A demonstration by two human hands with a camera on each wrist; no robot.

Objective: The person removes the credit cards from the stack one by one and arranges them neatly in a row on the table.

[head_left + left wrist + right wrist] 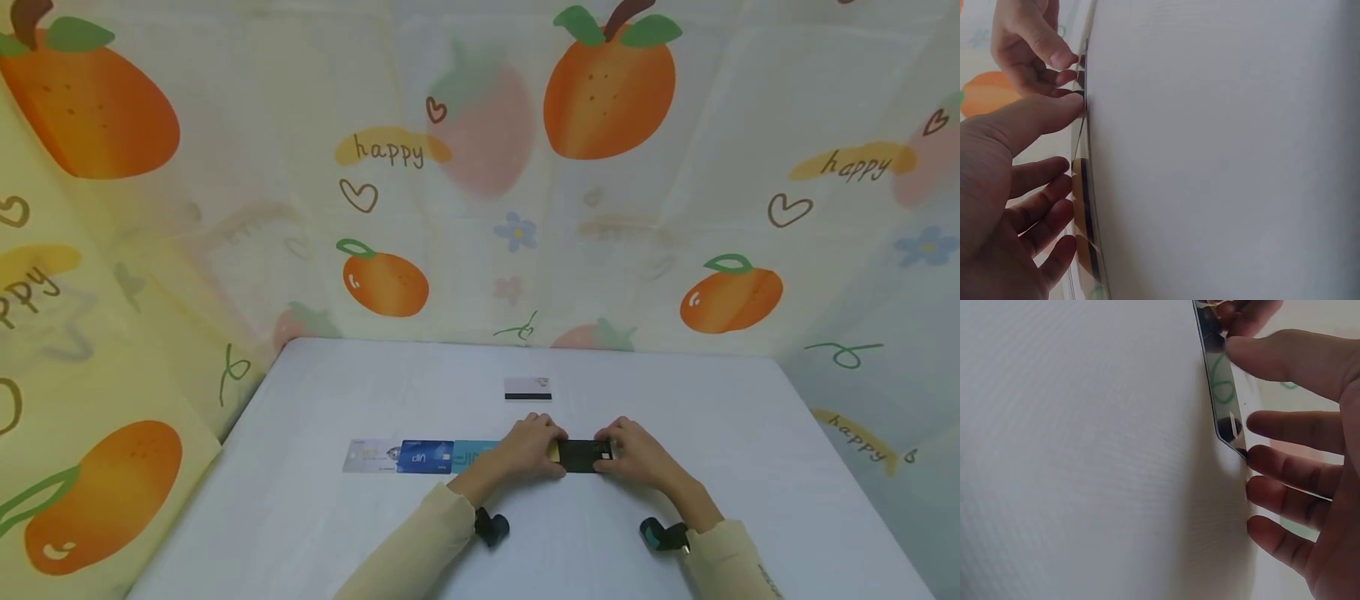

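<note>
A black card lies at the right end of a row of cards on the white table, flat or nearly so. My left hand is at its left end, thumb at the near edge and fingers at the far edge. At the card's right end, my right hand holds it the same way; its thumb meets the near edge in the right wrist view. A yellowish card peeks out beside the left fingers. Further left run a teal card, partly hidden by the left hand, a blue card and a pale card.
Behind the row, a light card with a dark stripe lies apart on the white table. A fruit-patterned cloth hangs along the back and sides. Dark cameras are strapped at both wrists.
</note>
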